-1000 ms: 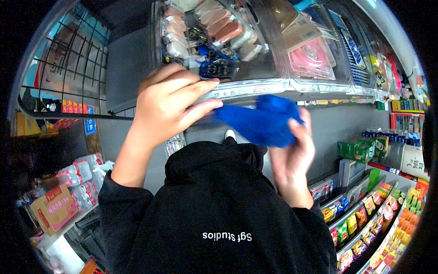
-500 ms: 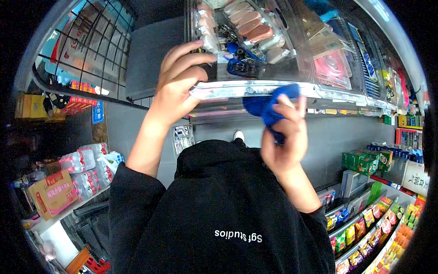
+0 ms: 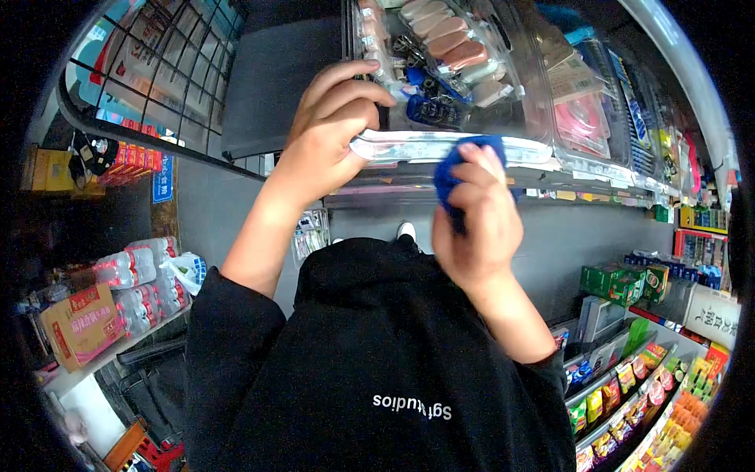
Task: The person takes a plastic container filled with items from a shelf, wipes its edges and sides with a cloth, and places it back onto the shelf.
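Observation:
A clear plastic bin (image 3: pixel 528 118) at the shelf front holds several pinkish items and dark blue packaged pieces. My left hand (image 3: pixel 330 134) grips its left front corner, fingers over the rim and thumb at the front. In my right hand (image 3: pixel 480 228) is a bunched blue cloth (image 3: pixel 454 177), pressed on or very near the bin's pale front strip (image 3: pixel 409 148). Blur softens the right fingers, which are curled around the cloth.
More bins with a pink item (image 3: pixel 580 119) and packets continue along the shelf to the right. A black wire rack (image 3: pixel 169 86) stands at left. Bottled water packs (image 3: pixel 130 267) and a carton (image 3: pixel 82 326) lie lower left; snack racks (image 3: pixel 621 393) fill the lower right.
The bin and my left hand appear a little farther right in view. My right hand has brought the blue cloth slightly up and leftward relative to the bin's front strip.

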{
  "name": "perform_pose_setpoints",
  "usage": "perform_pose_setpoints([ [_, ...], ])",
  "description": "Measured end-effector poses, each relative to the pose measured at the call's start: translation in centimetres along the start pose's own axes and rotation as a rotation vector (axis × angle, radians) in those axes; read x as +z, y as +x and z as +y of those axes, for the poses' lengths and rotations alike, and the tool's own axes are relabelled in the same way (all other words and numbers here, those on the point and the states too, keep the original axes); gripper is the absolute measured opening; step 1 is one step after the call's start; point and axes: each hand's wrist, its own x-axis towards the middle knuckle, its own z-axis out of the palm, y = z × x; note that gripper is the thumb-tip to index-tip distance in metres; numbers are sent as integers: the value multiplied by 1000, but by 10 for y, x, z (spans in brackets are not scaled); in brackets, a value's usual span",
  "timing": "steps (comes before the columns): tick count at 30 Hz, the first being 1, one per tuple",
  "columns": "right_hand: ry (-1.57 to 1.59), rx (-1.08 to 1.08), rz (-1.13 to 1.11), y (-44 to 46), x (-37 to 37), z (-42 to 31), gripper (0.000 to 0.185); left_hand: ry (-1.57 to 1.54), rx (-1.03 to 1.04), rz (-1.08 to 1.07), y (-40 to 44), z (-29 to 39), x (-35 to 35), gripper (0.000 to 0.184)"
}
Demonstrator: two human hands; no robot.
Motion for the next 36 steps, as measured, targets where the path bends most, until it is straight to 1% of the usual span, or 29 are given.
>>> perform_pose_setpoints([
  [3,87,-117,-67,9,27,-21,16,16,6,0,-1,-3,2,12],
  [4,62,-160,-57,10,34,-23,16,35,21,6,-2,-6,2,12],
  [6,74,-148,-95,13,23,-15,17,41,15,-13,-2,-9,1,13],
  [7,83,-104,-76,11,17,-12,16,30,18,-10,-2,-7,1,13],
  [8,3,-87,-62,11,6,-7,16,19,20,-3,-1,-6,1,14],
  [9,-15,-48,-45,8,-2,-2,17,29,7,-9,0,-2,-1,16],
  [11,-40,-10,-41,7,-7,-4,22,16,7,15,0,-3,1,15],
  [12,-38,-53,-18,7,0,-6,23,-3,15,23,-1,-3,2,14],
  [14,116,-95,-65,12,20,-16,20,20,5,19,-2,-3,2,14],
  [16,159,-209,-49,21,44,-31,21,18,25,24,-2,-6,2,12],
  [17,135,-189,-110,28,45,-38,18,20,-3,27,0,-4,1,11],
  [18,134,-187,-108,26,44,-36,18,18,-1,25,1,-4,1,11],
  [20,61,-223,-127,22,39,-27,16,18,30,30,1,-6,1,11],
  [21,59,-193,-162,18,28,-24,17,43,58,25,0,-8,2,13],
  [22,68,-136,-162,17,18,-22,18,15,65,16,2,-5,-1,18],
  [24,-23,-116,-116,13,8,-16,18,-45,34,39,1,-7,2,20],
  [28,37,-173,-191,21,9,-22,23,-41,33,25,2,-13,1,19],
  [29,38,-188,-205,23,11,-24,24,-172,-32,29,1,-15,0,15],
  [30,38,-204,-219,26,13,-25,24,-165,-31,35,1,-13,-3,15],
  [31,10,-194,-185,25,14,-25,14,-140,-82,64,2,-11,-4,21],
  [32,-3,-168,-206,25,10,-26,14,-118,-134,94,2,-9,-7,27],
  [33,-19,-172,-219,23,7,-26,14,6,-124,13,3,-13,-13,37],
  [36,-63,-194,-265,25,10,-32,14,63,-67,21,-1,-26,-6,39],
])
